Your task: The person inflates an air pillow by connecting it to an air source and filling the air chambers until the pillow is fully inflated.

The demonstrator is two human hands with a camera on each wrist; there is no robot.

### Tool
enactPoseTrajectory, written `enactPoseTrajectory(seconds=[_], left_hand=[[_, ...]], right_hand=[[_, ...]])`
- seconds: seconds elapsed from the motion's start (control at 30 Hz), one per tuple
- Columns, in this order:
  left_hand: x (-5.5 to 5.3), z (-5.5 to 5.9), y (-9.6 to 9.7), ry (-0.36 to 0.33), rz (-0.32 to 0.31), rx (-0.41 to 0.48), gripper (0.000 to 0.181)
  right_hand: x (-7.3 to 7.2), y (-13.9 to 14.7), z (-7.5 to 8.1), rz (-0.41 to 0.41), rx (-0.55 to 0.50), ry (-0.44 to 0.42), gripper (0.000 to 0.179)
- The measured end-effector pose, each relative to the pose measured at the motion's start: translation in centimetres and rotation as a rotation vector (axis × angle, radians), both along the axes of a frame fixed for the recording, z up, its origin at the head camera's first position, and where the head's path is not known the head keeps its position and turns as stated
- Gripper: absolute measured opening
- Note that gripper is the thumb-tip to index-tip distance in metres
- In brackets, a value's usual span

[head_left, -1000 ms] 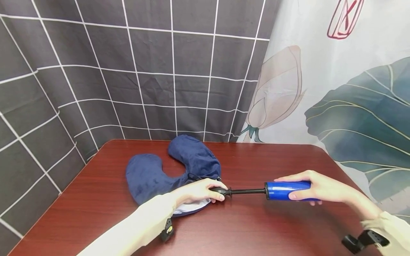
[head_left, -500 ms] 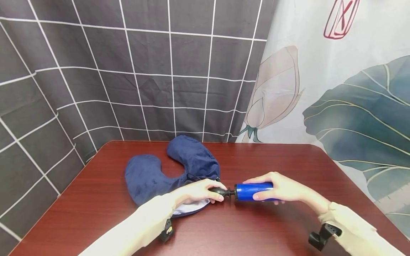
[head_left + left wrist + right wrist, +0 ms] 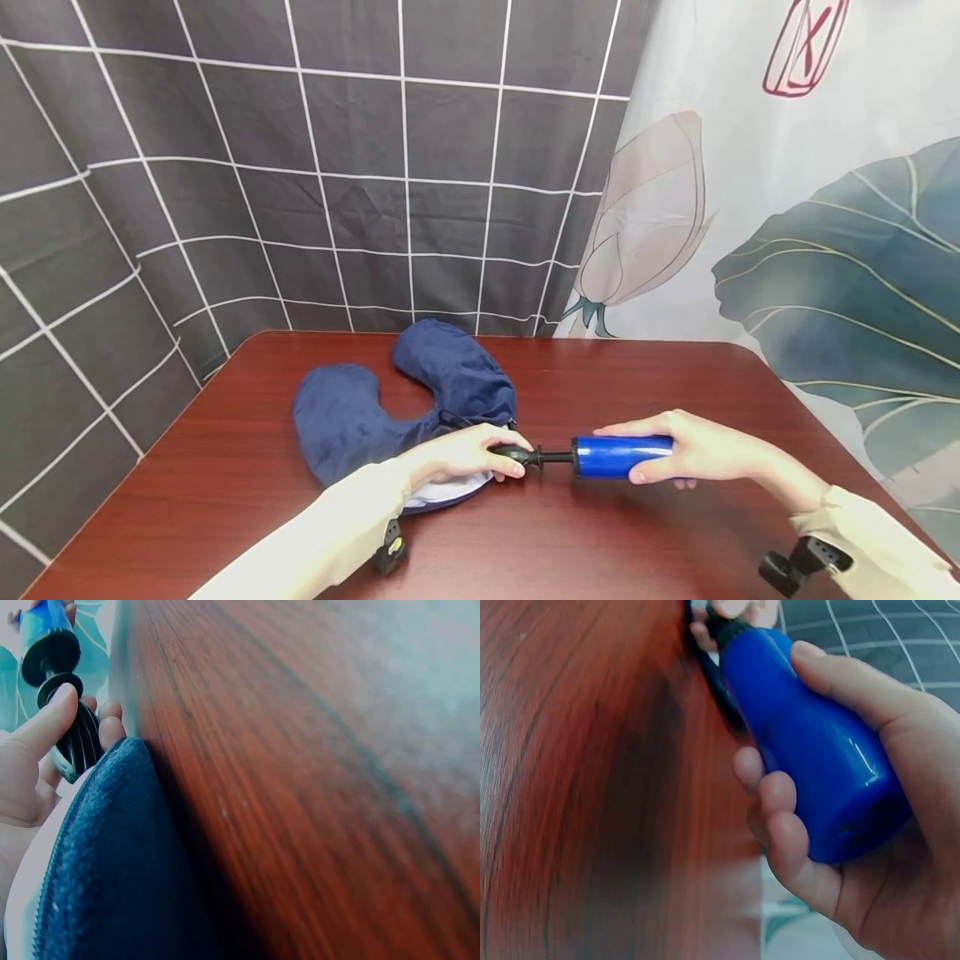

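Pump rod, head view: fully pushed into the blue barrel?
No, a short stretch of black rod shows between the blue barrel and the handle.

"How is the light in the head view?"

"It is bright and rather even. The left sleeve (image 3: 315,533) looks almost washed out, and a soft shadow lies on the table (image 3: 570,542) below the pump (image 3: 611,457). Near the left edge, the lines of the dark cloth (image 3: 360,208) lean strongly."

"And the wrist views?"

"Both are dimmer and bluish. In the left one, pale glare whitens the table at upper right, with blurred grain. In the right one, a dark, smeared shadow crosses the table, while the pump carries a white gleam."
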State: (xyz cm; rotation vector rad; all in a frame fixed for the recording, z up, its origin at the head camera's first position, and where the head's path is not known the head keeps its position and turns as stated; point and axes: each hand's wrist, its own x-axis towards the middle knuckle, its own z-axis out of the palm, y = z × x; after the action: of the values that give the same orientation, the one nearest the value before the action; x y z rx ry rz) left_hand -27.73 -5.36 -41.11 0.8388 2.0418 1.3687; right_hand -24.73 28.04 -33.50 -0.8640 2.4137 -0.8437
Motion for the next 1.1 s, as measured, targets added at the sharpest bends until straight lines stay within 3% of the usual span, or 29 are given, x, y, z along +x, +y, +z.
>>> enactPoseTrajectory(seconds=[0.27,0.43,0.7,0.97,1.1], left_hand=[[-0.1,-0.1,-0.4,0.015,-0.011,0.005,0.029],[0.1,0.0,-0.6,0.022,-0.002,-0.005,0.03],[0.2,0.0,-0.5,0.02,0.007,-0.015,0.031],[0.1,0.1,-0.2,-0.021,-0.002,0.0,0.032],[0.2,0.0,-0.2,-0.012,-0.003,-0.003,0.032]], right_hand=[[1.1,4.3,1.6,-0.025,-0.008,-0.038,0.056],[1.1,4.8,1.7,-0.024,-0.034,-0.097,0.055],[0.0,1.0,0.4,0.02,-0.039,-0.141,0.054],[-1.3,-3.7,-0.9,0.061,-0.004,-0.122,0.056],[-1.4,-4.7,-1.1,0.069,0.022,-0.098,0.057]])
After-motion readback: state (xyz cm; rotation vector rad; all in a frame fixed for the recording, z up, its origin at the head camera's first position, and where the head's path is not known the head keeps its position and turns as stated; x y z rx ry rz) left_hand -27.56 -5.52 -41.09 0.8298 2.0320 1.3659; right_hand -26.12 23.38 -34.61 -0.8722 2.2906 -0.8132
